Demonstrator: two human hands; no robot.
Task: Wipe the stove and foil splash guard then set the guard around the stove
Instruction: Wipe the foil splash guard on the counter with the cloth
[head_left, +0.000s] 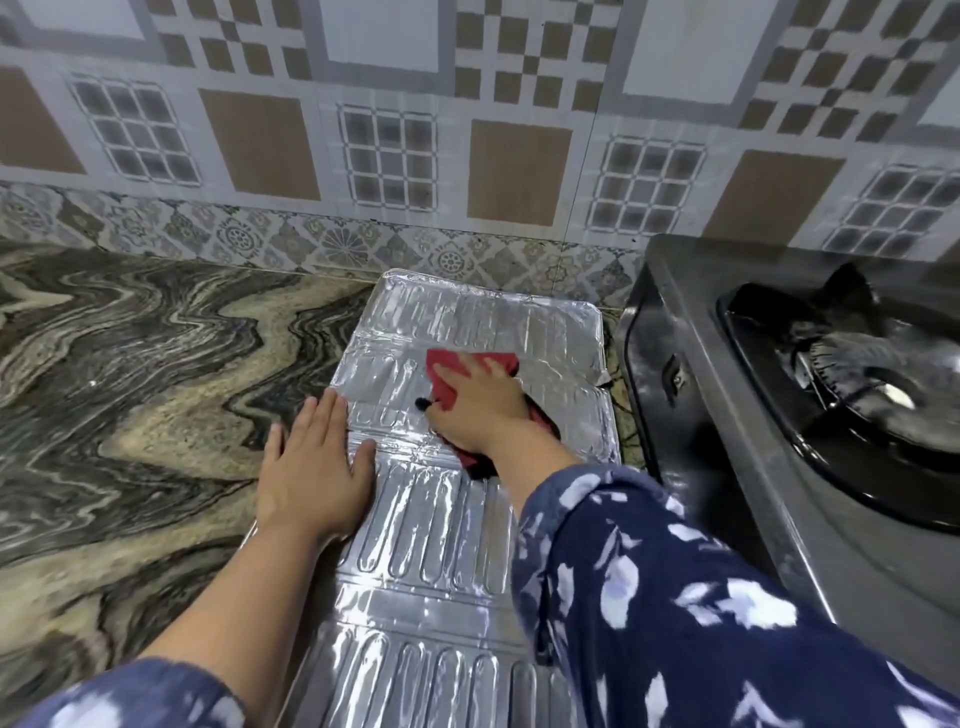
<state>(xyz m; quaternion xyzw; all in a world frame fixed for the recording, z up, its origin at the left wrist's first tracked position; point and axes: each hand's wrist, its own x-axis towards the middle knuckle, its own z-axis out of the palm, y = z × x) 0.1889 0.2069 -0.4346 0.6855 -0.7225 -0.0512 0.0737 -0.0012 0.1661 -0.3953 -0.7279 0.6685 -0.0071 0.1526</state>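
The ribbed foil splash guard (447, 540) lies flat on the marble counter, running from the wall toward me. My right hand (480, 405) presses a red cloth (457, 369) onto the guard's far half, fingers spread over the cloth. My left hand (311, 467) lies flat, palm down, on the guard's left edge, partly on the counter. The dark stove (727, 415) stands to the right of the guard, with its black burner (857, 384) in view.
The swirled marble counter (135, 395) stretches to the left. A patterned tile wall (467, 156) rises right behind the guard and stove. A narrow gap of counter separates the guard from the stove's left side.
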